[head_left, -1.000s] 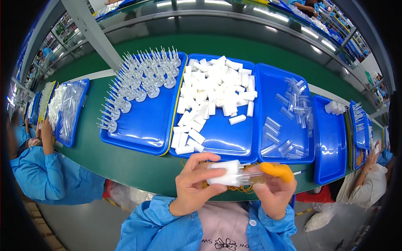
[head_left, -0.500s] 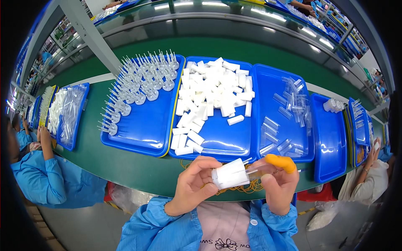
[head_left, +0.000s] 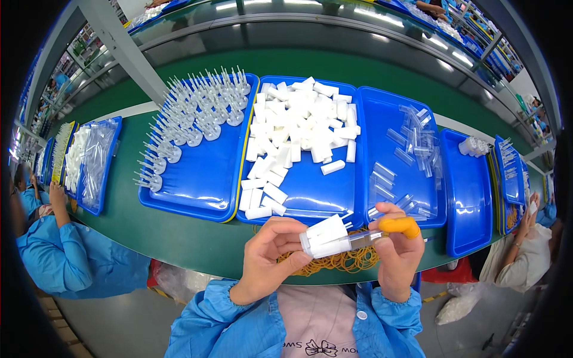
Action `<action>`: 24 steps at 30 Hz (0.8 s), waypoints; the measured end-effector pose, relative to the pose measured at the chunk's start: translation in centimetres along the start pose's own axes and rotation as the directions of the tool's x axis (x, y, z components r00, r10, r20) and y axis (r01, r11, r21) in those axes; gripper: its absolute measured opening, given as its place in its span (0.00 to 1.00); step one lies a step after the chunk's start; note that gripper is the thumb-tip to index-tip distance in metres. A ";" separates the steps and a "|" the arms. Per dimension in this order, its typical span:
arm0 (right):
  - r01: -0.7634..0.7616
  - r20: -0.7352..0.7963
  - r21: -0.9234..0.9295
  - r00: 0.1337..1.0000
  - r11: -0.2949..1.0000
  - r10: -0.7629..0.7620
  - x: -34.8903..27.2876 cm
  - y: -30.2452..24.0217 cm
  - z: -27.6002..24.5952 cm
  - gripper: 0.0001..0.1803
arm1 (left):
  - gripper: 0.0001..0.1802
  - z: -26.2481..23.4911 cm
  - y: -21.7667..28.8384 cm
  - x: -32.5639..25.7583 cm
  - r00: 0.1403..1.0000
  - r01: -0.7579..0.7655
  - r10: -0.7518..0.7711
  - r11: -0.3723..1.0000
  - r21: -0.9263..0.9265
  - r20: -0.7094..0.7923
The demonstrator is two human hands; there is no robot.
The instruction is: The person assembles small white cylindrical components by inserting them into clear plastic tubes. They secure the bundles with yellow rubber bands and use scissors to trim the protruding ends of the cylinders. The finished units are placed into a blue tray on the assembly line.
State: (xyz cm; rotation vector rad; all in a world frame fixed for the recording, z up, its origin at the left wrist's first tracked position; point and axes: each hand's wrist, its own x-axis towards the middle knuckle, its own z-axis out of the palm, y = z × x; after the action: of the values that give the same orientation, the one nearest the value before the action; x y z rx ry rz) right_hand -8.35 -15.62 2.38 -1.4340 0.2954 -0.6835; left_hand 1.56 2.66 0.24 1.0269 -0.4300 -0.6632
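A factory assembly line: blue trays (head_left: 319, 194) of small matching parts (head_left: 298, 119) crowd the green table (head_left: 122, 206), with people (head_left: 59, 256) working along it.

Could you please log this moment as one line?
left hand: holds white blocks | right hand: holds clear tube at their right end | below: yellow bands | beyond: blue trays

Bright, glare on tray (head_left: 322, 192), fisheye-warped edges

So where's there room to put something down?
Bare: the left tray beside its spiky clear parts; the narrow tray right of the clear tubes, before its white bundle; the green table between the left tray and far-left tray. Crowded: the middle tray under the white blocks; between left hand and right hand, with yellow bands.
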 end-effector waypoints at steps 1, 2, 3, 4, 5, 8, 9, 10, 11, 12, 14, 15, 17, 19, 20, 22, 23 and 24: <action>0.036 0.022 -0.005 0.999 0.999 -0.035 0.0 0.3 -0.1 0.11 | 0.18 0.0 0.0 0.1 1.000 -0.002 0.002 1.000 -0.007 0.004; 0.039 0.048 -0.044 0.998 0.998 -0.037 -0.1 0.2 0.0 0.10 | 0.18 0.0 -0.1 0.1 1.000 -0.004 0.004 1.000 -0.014 0.007; 0.043 0.073 -0.083 0.997 0.996 -0.037 -0.2 0.1 0.1 0.10 | 0.18 0.1 -0.1 0.1 1.000 -0.009 0.009 1.000 -0.018 0.010; 0.047 0.098 -0.122 0.995 0.991 -0.035 -0.3 0.1 0.2 0.09 | 0.18 0.2 -0.2 0.0 1.000 -0.014 0.014 1.000 -0.022 0.012; 0.039 0.088 -0.107 0.996 0.993 -0.029 -0.5 0.1 0.3 0.09 | 0.17 0.4 -0.3 0.0 1.000 -0.019 0.019 0.999 -0.026 0.015; 0.018 0.063 -0.072 0.998 0.997 -0.013 -1.0 0.1 0.8 0.09 | 0.18 0.7 -0.6 -0.3 0.999 -0.038 0.039 0.997 -0.061 0.017; 0.013 0.058 -0.065 0.998 0.998 -0.009 -1.2 0.1 1.0 0.09 | 0.18 0.8 -0.7 -0.4 0.999 -0.038 0.038 0.998 -0.045 0.018; 0.008 0.052 -0.059 0.999 0.998 -0.005 -1.3 0.2 1.1 0.08 | 0.18 0.9 -0.7 -0.4 0.999 -0.037 0.038 0.999 -0.029 0.018; 0.018 0.058 -0.054 0.998 0.998 -0.015 -1.3 0.3 1.2 0.08 | 0.18 0.9 -0.7 -0.5 0.999 -0.037 0.037 0.999 -0.012 0.018; 0.030 0.062 -0.050 0.998 0.998 -0.026 -1.4 0.4 1.2 0.08 | 0.18 1.0 -0.8 -0.4 0.999 -0.032 0.032 0.999 -0.020 0.017; 0.025 0.048 -0.044 0.999 0.999 -0.023 -1.4 0.7 1.2 0.08 | 0.18 1.1 -0.8 -0.3 1.000 -0.021 0.022 0.999 -0.034 0.016; 0.014 0.028 -0.046 1.000 0.999 -0.013 -1.4 0.8 1.2 0.09 | 0.19 1.2 -0.9 -0.2 1.000 -0.017 0.017 0.999 -0.031 0.014; -0.004 0.037 -0.068 0.999 0.998 0.007 -1.3 0.9 0.9 0.10 | 0.19 1.1 -1.2 0.0 1.000 -0.005 0.005 1.000 -0.023 0.013; -0.009 0.088 -0.133 0.996 0.991 0.021 -0.9 0.7 0.0 0.12 | 0.20 1.2 -1.1 0.1 0.999 0.036 -0.035 0.997 -0.066 0.013; 0.120 0.249 -0.203 0.966 0.972 -0.067 0.0 0.5 -1.2 0.14 | 0.20 1.1 -1.0 0.2 0.998 0.058 -0.057 0.994 -0.087 0.014; 0.041 0.069 -0.320 0.997 0.946 -0.020 1.2 -1.1 -3.1 0.14 | 0.20 0.7 -1.1 0.1 0.999 0.046 -0.047 0.994 -0.098 -0.010; -0.003 -0.018 -0.366 1.000 0.931 -0.004 1.9 -1.7 -4.0 0.14 | 0.20 0.4 -1.1 0.1 0.999 0.036 -0.040 0.994 -0.099 -0.029; -0.031 -0.090 -0.452 0.996 0.891 -0.011 2.6 -1.7 -5.9 0.14 | 0.19 0.5 -0.7 0.1 0.997 0.040 -0.046 0.993 -0.113 -0.055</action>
State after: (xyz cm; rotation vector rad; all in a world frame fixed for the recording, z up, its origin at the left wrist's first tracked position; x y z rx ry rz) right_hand -10.12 -21.89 3.75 -1.8477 0.5621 -0.6993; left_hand 1.16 2.02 -0.12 0.9490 -0.3180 -0.6869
